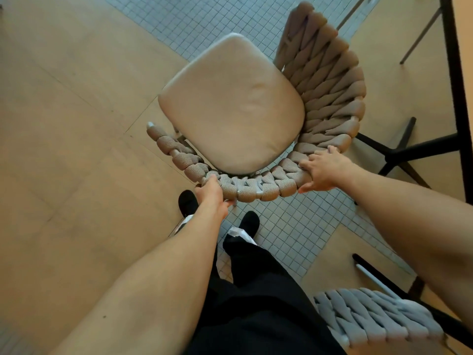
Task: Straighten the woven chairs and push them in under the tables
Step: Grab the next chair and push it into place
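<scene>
Under both hands, tan woven chair (330, 103), cushioned.

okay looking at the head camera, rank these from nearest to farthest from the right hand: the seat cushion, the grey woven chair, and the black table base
1. Seat cushion, just up-left of the right hand.
2. Black table base, to its right.
3. Grey woven chair, lower right, behind the person.

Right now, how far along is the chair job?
Done: nothing visibly tucked in. In hand: left hand and right hand grip the tan woven chair's back rim; it stands out in the open, angled to the table edge. Left: push it under, then the grey woven chair.
</scene>
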Demonstrator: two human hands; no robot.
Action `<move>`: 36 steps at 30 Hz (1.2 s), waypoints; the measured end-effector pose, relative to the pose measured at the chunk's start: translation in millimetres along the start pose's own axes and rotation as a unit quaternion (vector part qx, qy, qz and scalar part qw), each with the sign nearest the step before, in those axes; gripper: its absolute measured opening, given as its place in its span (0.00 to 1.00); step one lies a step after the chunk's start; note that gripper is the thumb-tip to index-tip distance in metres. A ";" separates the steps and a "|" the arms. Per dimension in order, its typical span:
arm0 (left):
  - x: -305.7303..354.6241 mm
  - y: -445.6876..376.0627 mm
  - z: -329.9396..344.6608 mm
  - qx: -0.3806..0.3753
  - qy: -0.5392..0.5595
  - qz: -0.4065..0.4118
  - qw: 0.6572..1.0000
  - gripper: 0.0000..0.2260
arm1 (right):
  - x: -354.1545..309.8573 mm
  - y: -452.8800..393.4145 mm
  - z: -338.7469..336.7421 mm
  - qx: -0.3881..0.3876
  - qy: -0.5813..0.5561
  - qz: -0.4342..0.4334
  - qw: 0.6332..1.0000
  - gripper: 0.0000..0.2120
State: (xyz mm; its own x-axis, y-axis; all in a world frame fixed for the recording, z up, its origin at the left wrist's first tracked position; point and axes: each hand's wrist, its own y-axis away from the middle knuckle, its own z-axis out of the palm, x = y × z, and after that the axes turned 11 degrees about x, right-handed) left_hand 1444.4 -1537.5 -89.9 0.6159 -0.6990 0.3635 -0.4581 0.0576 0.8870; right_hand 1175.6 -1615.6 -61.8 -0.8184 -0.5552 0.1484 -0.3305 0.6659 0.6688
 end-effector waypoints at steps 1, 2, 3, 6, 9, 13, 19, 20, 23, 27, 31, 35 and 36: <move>1.3 -0.5 2.2 0.002 0.001 0.001 1.000 0.15 | -0.1 -0.2 1.7 0.008 0.005 -0.007 1.000 0.41; 2.4 -0.1 3.4 0.004 0.003 -0.005 1.000 0.15 | -0.7 1.0 2.8 0.012 0.008 -0.011 1.000 0.40; 3.2 -0.1 3.7 0.007 0.006 -0.012 1.000 0.15 | -1.6 3.3 4.2 0.017 0.010 -0.012 1.000 0.39; 8.1 -0.6 3.6 0.010 0.009 -0.025 1.000 0.15 | -5.8 8.3 7.1 0.038 0.028 -0.010 0.999 0.37; 18.8 -5.1 -2.3 0.015 0.018 -0.021 0.999 0.17 | -21.9 12.3 5.3 0.048 0.017 0.003 0.999 0.36; 53.7 -18.4 -14.4 0.034 -0.002 0.026 0.999 0.15 | -64.7 12.9 -0.9 0.086 -0.059 0.039 0.994 0.38; 122.7 -44.6 -18.2 0.067 -0.070 0.122 0.988 0.19 | -140.8 -2.0 -28.9 0.123 -0.180 0.112 0.969 0.36; 132.8 -49.5 -17.5 0.068 -0.075 0.130 0.986 0.20 | -150.9 -6.9 -34.6 0.122 -0.202 0.127 0.963 0.35; 159.7 -61.5 -16.5 0.059 -0.080 0.160 0.982 0.24 | -174.7 -17.5 -46.8 0.124 -0.232 0.135 0.955 0.34; 173.7 -55.9 -17.6 0.030 -0.041 0.188 0.981 0.30 | -181.0 -23.7 -56.0 0.125 -0.242 0.104 0.957 0.33; 147.4 -44.7 -17.5 0.039 -0.014 0.203 0.978 0.24 | -155.4 -23.8 -60.5 0.105 -0.243 0.046 0.963 0.27; 99.3 -27.7 -8.1 0.032 0.032 0.095 0.994 0.25 | -115.3 -25.2 -49.2 0.066 -0.191 -0.023 0.979 0.28; 87.0 -25.6 -4.2 0.031 0.049 0.077 0.995 0.28 | -103.1 -26.7 -43.9 0.053 -0.173 -0.031 0.983 0.28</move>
State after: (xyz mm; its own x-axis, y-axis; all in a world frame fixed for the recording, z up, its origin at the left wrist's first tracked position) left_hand 1512.4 -1596.8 -79.8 0.5934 -0.6118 0.5230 -0.5886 0.1134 0.8004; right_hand 1289.4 -1598.0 -62.9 -0.9004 -0.4053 -0.1583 -0.4159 0.6946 0.5870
